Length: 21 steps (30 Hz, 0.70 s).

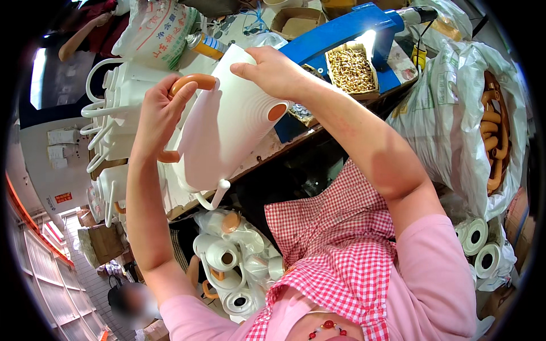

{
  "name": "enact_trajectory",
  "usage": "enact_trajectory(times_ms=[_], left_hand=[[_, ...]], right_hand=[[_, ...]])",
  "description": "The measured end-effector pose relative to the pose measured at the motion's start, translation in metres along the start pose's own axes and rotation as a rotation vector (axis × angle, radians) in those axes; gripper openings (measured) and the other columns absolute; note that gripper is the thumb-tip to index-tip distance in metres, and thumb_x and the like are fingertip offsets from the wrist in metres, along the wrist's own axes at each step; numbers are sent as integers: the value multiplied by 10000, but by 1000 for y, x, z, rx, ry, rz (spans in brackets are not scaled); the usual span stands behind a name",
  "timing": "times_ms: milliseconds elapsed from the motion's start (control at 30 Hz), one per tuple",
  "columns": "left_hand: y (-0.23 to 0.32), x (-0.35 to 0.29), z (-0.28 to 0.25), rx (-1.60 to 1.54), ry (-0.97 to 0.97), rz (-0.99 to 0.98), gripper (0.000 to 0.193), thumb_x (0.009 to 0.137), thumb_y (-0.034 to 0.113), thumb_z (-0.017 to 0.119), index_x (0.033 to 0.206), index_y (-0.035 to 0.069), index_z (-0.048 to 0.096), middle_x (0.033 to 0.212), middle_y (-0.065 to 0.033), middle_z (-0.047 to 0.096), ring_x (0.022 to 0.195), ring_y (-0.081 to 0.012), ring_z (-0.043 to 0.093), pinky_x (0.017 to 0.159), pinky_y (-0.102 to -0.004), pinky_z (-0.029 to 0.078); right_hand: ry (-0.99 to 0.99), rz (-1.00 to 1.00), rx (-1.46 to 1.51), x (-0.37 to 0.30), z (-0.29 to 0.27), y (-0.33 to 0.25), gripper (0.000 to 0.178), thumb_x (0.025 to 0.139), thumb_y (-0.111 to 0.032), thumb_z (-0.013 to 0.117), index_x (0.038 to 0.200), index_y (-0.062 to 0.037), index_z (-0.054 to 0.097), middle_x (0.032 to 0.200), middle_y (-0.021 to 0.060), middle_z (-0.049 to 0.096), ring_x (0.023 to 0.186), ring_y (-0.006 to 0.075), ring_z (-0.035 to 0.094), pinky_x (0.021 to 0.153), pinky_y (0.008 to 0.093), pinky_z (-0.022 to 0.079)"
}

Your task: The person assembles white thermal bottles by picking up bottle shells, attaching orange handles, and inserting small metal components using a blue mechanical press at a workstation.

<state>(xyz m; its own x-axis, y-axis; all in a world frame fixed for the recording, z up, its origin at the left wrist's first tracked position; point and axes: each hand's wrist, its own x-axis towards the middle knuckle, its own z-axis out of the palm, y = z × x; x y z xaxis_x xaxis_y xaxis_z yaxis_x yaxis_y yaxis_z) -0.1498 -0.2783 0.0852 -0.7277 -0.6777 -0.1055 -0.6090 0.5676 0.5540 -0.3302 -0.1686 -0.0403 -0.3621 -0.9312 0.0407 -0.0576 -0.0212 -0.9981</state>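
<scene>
Held tilted in front of me is a white watering can (222,136) with a ribbed end, a brown-orange round patch on that end, and a thin white spout at its lower side. My left hand (162,108) is closed around the can's curved brown handle (195,83), whose other end shows below my wrist. At the can's upper end, my right hand (273,71) grips the edge, thumb on the near face and the other fingers partly hidden. Similar white cans (128,79) with looping white tubes stand stacked to the left.
A blue machine arm (335,33) with a lit lamp stands at the back right, over a box of brass-coloured screws (352,68). Brown handles (492,133) fill a bag at right. Bagged white cans (227,258) lie below the table. Another person's arm (82,40) shows top left.
</scene>
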Motion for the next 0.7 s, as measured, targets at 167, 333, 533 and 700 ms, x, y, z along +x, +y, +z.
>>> enact_trajectory(times_ms=[167,333,533,700], left_hand=[[3,3,-3,25,-57,15,254,1011,324,645,1014,70,650,615,113,404,491,15,331,422,-195,236],[14,1,4,123,-28,46,262,1014,311,647,1003,50,657,648,91,403,553,-6,324,473,-222,264],[18,-4,9,291,22,83,263,1011,291,651,998,28,653,672,61,413,608,-40,339,518,-255,294],[25,-5,9,362,23,8,299,976,319,671,1003,23,645,708,-101,602,610,-176,515,593,-337,442]], right_hand=[[-24,11,50,0,-1,-2,427,978,-319,596,1217,31,649,1056,162,724,938,253,695,853,380,529],[48,-21,-46,8,4,10,422,974,-314,599,1207,33,649,1072,169,719,952,264,695,856,385,529],[-4,48,-7,-5,-2,-6,430,974,-317,598,1206,42,643,1072,190,713,956,294,692,858,394,527],[11,42,-17,-6,-2,-6,464,968,-327,586,1228,54,630,1090,212,706,991,326,690,879,420,530]])
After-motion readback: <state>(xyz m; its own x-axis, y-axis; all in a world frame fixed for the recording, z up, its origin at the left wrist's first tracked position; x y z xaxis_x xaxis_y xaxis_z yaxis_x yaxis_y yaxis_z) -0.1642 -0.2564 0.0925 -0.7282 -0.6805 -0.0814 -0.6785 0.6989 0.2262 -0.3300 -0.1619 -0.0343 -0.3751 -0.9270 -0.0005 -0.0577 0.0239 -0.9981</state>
